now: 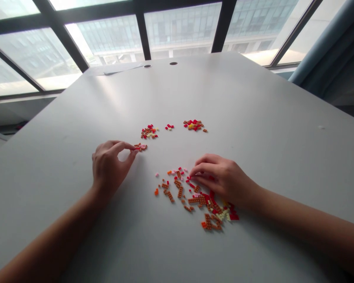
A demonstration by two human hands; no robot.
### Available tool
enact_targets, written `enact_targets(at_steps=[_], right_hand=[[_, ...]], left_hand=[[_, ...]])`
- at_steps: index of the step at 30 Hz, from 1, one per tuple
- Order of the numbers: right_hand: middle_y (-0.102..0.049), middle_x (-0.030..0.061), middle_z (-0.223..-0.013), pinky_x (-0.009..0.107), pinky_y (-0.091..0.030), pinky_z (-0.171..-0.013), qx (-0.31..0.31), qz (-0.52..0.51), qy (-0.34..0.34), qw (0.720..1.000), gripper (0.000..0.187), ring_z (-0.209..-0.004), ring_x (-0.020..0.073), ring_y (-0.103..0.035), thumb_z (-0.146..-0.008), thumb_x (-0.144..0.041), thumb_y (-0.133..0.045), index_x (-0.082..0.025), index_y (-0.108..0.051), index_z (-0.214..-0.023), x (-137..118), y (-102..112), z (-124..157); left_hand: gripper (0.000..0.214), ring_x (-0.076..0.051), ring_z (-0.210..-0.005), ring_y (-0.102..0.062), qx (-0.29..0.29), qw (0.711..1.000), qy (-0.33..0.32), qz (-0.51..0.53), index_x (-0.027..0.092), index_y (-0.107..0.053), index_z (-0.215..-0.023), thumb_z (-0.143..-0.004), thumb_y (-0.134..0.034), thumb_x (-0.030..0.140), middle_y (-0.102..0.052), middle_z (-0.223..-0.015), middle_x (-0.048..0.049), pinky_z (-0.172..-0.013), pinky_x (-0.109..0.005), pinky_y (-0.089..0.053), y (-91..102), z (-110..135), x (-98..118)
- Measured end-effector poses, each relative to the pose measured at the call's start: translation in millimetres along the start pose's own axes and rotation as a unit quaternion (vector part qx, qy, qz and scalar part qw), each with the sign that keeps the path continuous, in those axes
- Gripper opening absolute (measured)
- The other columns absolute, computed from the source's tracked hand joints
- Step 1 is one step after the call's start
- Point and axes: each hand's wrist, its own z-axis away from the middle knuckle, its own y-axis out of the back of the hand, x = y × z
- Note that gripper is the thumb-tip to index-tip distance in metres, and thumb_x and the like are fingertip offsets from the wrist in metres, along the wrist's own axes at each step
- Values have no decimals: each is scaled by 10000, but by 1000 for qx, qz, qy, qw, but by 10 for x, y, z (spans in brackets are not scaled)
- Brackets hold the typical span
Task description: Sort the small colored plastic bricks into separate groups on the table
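My left hand pinches a small red toy brick between thumb and forefinger. It is at the edge of a little cluster of brown and pink bricks. Over the large loose spread of brown, red, pink, orange and cream bricks reaches my right hand. Its fingertips are drawn together beside small red pieces; whether one is between them I cannot make out. The palm hides part of the spread underneath.
Farther back on the white table lie a mixed pile of bricks, a few red and cream pieces and a brown and red pile. Paper sheets and two round holes are near the far edge, before the windows.
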Motion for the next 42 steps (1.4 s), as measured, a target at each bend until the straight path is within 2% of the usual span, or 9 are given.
enact_targets(at_steps=[4,10,14,19,24,29,33,36,42], right_hand=[[-701,66,-894,252,-540,-674,-11,1,-20,1000,101,-718,138,-646,-873,-129,-579,-167,-670,-854,-18,61,-4],[-711,-2,-737,206,-521,-635,-14,-45,-25,999,94,-633,108,-636,-828,-125,-587,-184,-658,-813,-68,268,13],[-736,-12,-753,195,-532,-652,-7,-89,-36,995,75,-651,106,-666,-824,-140,-631,-199,-666,-795,-129,304,27],[-727,-43,-712,155,-523,-626,38,-130,-12,991,91,-611,77,-663,-828,-133,-678,-210,-657,-785,-256,166,57],[-734,-36,-741,140,-516,-640,63,-130,20,989,88,-627,66,-671,-830,-115,-694,-196,-665,-808,-328,61,86],[-751,-23,-798,175,-531,-673,44,-104,-12,994,105,-670,92,-686,-837,-104,-677,-204,-680,-871,-284,56,75],[-717,32,-850,241,-537,-703,-7,-14,-27,1000,67,-751,148,-675,-822,-124,-687,-189,-673,-826,-226,38,64],[-672,56,-848,270,-535,-722,-19,31,-40,999,61,-768,166,-649,-839,-139,-663,-180,-665,-794,-206,21,65],[-650,71,-869,293,-526,-747,-35,33,-53,997,92,-776,174,-620,-881,-138,-591,-164,-646,-812,-176,7,59]], left_hand=[[145,-256,-896,-647,0,1000,0,14,249,-738,-800,-817,-659,370,-710,-924,-44,-889,-404,-466,-5,4,-3],[122,-258,-873,-657,45,998,-26,26,227,-729,-815,-822,-689,342,-721,-885,-47,-886,-419,-478,10,-5,16],[108,-234,-875,-662,56,993,-59,83,218,-710,-791,-851,-675,301,-720,-901,-48,-883,-413,-490,101,46,220],[32,-213,-941,-654,-71,960,-154,225,263,-723,-809,-816,-731,293,-704,-980,-27,-912,-403,-495,270,250,712],[32,-169,-861,-668,-144,926,-142,320,235,-707,-817,-846,-702,248,-694,-930,-24,-859,-334,-528,285,393,938],[53,-170,-878,-664,-122,938,-137,293,234,-692,-803,-854,-685,219,-699,-941,-21,-840,-325,-526,249,336,831],[60,-228,-931,-652,-30,983,-113,140,237,-688,-816,-868,-661,249,-714,-968,-40,-877,-422,-494,245,185,586],[111,-286,-923,-640,37,996,-84,0,234,-688,-811,-886,-628,289,-723,-970,-66,-860,-485,-455,221,79,348],[136,-328,-927,-629,14,993,-63,-100,228,-717,-832,-877,-614,305,-718,-1007,-84,-780,-462,-419,118,18,86]])
